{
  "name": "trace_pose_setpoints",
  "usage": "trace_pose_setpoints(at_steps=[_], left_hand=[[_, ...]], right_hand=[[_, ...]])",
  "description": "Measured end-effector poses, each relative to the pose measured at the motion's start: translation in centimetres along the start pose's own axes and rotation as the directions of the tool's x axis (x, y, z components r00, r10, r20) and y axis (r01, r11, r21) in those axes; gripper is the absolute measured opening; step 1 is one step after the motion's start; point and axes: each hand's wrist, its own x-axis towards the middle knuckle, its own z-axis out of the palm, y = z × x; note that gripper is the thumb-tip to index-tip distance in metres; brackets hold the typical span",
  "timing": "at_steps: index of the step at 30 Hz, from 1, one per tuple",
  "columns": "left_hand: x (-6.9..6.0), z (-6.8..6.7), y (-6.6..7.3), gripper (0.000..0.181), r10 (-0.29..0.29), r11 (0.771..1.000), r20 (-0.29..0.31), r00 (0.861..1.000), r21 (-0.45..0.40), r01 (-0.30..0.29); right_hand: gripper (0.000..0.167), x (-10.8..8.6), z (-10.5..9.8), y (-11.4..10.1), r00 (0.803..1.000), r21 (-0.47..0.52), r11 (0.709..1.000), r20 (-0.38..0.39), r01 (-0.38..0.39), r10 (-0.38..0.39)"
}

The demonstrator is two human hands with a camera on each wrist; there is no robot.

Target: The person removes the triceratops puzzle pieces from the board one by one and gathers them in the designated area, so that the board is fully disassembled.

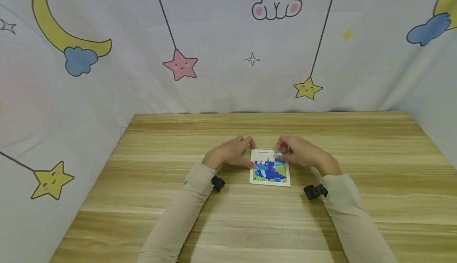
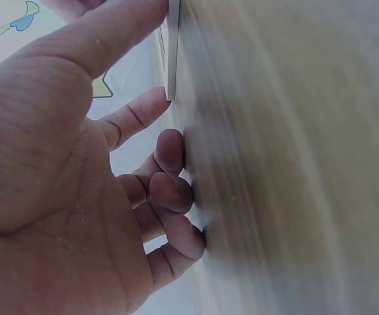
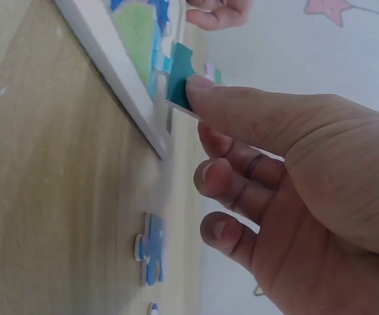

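A square jigsaw puzzle board (image 1: 252,175) with a white rim and a blue dinosaur picture lies flat on the table. My left hand (image 1: 231,152) holds its left side, thumb over the rim and index fingertip at the far left corner. In the left wrist view, the other fingers of the left hand (image 2: 71,190) are bent, their tips against the table. Above the board's far right corner, my right hand (image 1: 303,152) pinches a teal puzzle piece (image 3: 179,75), tilted in the right wrist view. The fingers behind that piece are partly hidden.
A loose blue puzzle piece (image 3: 151,249) lies on the table near the right hand, with part of another piece (image 3: 153,308) at the frame's lower edge. The wooden table (image 1: 250,223) meets a printed cloth backdrop (image 1: 221,84) at the back.
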Motion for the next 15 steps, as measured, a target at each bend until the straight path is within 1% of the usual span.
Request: trace_pose_setpoints(at_steps=[3,6,10,12,15], left_hand=[[0.1,0.0,0.1,0.053,0.007,1.0,-0.001,1.0,0.001,-0.007],[0.2,0.0,0.1,0.053,0.013,1.0,0.002,1.0,0.004,-0.013],[0.2,-0.1,0.2,0.054,0.017,1.0,0.005,1.0,0.008,-0.017],[0.2,-0.2,0.3,0.054,0.018,1.0,0.005,1.0,0.006,-0.018],[0.2,-0.2,0.3,0.053,0.015,1.0,0.005,1.0,0.0,-0.015]], right_hand=[[0.005,-0.3,-0.4,0.1,1.0,0.019,1.0,-0.005,-0.004,0.004],[0.001,-0.6,-1.1,0.3,1.0,0.038,0.999,0.007,-0.001,0.0],[0.005,-1.4,-2.2,1.0,1.0,0.067,0.998,0.023,-0.019,0.017],[0.006,-1.9,-2.9,1.4,1.0,0.075,0.997,0.014,-0.025,0.024],[0.008,-2.8,-4.0,2.2,1.0,0.104,0.995,-0.015,-0.007,0.008]])
